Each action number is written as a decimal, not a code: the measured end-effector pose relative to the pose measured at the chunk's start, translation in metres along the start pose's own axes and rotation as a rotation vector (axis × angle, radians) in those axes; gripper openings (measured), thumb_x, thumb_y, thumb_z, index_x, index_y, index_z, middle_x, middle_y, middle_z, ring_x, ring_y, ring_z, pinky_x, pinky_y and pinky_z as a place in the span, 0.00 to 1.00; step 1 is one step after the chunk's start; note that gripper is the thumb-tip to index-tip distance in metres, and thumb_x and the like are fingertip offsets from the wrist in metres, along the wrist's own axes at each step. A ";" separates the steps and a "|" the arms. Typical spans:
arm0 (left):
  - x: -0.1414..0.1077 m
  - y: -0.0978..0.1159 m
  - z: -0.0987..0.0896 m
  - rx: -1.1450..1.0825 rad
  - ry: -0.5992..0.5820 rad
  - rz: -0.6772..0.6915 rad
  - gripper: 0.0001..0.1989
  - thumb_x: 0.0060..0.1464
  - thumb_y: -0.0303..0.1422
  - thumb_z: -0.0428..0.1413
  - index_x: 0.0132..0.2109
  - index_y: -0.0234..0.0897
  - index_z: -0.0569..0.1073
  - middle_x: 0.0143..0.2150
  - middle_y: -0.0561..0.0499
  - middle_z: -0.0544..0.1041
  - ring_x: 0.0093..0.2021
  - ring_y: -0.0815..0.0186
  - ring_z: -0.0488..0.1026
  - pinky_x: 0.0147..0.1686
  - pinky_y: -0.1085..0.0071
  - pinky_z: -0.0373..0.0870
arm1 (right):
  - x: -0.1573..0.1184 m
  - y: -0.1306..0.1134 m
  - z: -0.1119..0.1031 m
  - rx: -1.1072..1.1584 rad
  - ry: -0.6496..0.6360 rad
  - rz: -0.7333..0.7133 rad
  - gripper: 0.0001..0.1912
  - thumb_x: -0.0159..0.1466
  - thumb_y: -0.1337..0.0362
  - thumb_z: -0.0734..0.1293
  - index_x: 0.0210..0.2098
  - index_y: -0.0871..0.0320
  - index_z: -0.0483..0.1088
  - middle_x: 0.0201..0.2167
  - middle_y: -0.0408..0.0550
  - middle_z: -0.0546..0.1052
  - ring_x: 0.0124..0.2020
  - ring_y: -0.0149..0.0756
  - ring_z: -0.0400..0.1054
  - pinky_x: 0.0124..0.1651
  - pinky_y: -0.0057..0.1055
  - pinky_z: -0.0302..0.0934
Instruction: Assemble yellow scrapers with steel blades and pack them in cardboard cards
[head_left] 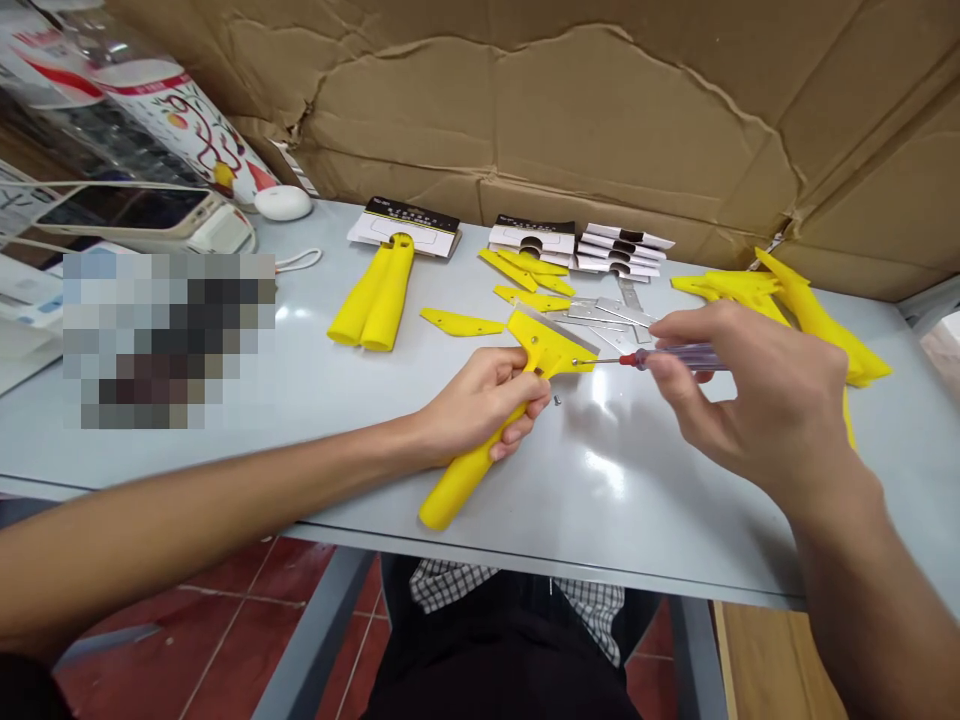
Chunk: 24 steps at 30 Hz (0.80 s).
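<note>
My left hand is wrapped round the neck of a yellow scraper, whose handle slants toward the table's front edge. A metal blade runs along the scraper's wide head. In my right hand is a screwdriver with a clear purple handle and red collar. Its tip meets a screw at the right end of the head. A small loose screw lies on the table just below the head. Behind are several yellow clamp strips and flat metal blades.
Two yellow handles lie left of centre beside packaging cards. More cards stand at the back. Yellow scraper parts are piled at the right. A phone, white case and bottle occupy the left. Cardboard walls the back.
</note>
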<state>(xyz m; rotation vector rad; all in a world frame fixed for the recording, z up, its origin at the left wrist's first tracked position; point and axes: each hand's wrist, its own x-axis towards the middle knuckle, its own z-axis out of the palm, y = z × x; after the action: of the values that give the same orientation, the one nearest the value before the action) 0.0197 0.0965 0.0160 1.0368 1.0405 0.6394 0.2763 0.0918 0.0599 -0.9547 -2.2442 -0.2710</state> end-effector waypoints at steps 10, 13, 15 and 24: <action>0.000 0.002 -0.002 -0.008 -0.020 0.028 0.17 0.59 0.39 0.69 0.31 0.41 0.69 0.19 0.58 0.68 0.13 0.73 0.62 0.10 0.77 0.61 | 0.006 -0.013 -0.016 0.044 -0.002 0.008 0.09 0.70 0.66 0.76 0.42 0.46 0.74 0.29 0.33 0.85 0.27 0.35 0.81 0.28 0.34 0.68; 0.000 0.002 -0.003 -0.020 -0.028 0.025 0.17 0.58 0.37 0.68 0.29 0.40 0.69 0.18 0.57 0.68 0.13 0.72 0.62 0.10 0.77 0.61 | 0.006 -0.016 -0.020 0.131 -0.119 0.040 0.11 0.71 0.69 0.73 0.45 0.43 0.73 0.37 0.34 0.87 0.37 0.38 0.85 0.35 0.36 0.74; 0.000 0.003 -0.003 -0.021 -0.035 0.022 0.16 0.58 0.37 0.67 0.28 0.40 0.69 0.17 0.57 0.68 0.13 0.72 0.62 0.10 0.76 0.60 | 0.005 -0.018 -0.020 0.160 -0.179 0.039 0.13 0.71 0.70 0.71 0.46 0.42 0.72 0.44 0.36 0.88 0.42 0.40 0.85 0.39 0.39 0.76; -0.002 0.005 -0.002 0.013 -0.020 0.010 0.16 0.59 0.37 0.64 0.26 0.40 0.69 0.15 0.56 0.66 0.11 0.71 0.61 0.10 0.75 0.60 | 0.002 -0.023 -0.017 0.084 -0.102 0.038 0.08 0.77 0.62 0.66 0.42 0.47 0.76 0.37 0.43 0.86 0.35 0.37 0.81 0.33 0.37 0.67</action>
<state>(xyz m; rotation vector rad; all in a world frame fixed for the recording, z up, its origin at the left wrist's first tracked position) 0.0175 0.0979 0.0212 1.0586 1.0240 0.6296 0.2674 0.0693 0.0757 -0.9850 -2.3080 -0.1119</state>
